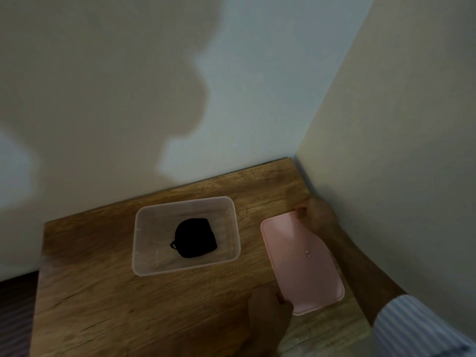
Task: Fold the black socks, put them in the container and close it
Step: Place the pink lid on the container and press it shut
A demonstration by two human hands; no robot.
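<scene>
The folded black socks lie as one bundle on the floor of a clear plastic container that stands open on the wooden table. To its right is the pink lid, lengthwise and tilted a little. My left hand grips the lid's near left edge. My right hand holds the lid's far right corner, with a striped sleeve behind the forearm. Both hands are shut on the lid, which is apart from the container.
The wooden table stands in a room corner, with a wall behind it and another along its right side. Its left edge drops to a dark floor.
</scene>
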